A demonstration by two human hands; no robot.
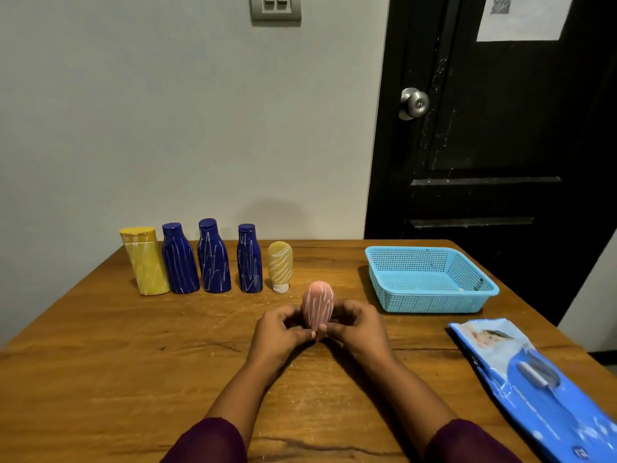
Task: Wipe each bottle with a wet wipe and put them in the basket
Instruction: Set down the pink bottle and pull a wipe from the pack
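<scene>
A small pink bottle (318, 304) with white scribbles stands upright at the table's middle, held between both hands. My left hand (278, 329) grips its lower left side and my right hand (355, 324) its lower right side. Along the back left stands a row: a yellow bottle (145, 262), three dark blue bottles (179, 260) (213, 259) (248, 260) and a small tan tube (279, 266) on its white cap, all scribbled with white lines. A light blue mesh basket (430, 300) sits empty at the right. A blue wet wipe pack (534, 385) lies closed at the front right.
The wooden table (133, 379) meets a grey wall at the back. A black door (500, 128) with a metal knob stands behind the basket. The wipe pack overhangs the table's right edge.
</scene>
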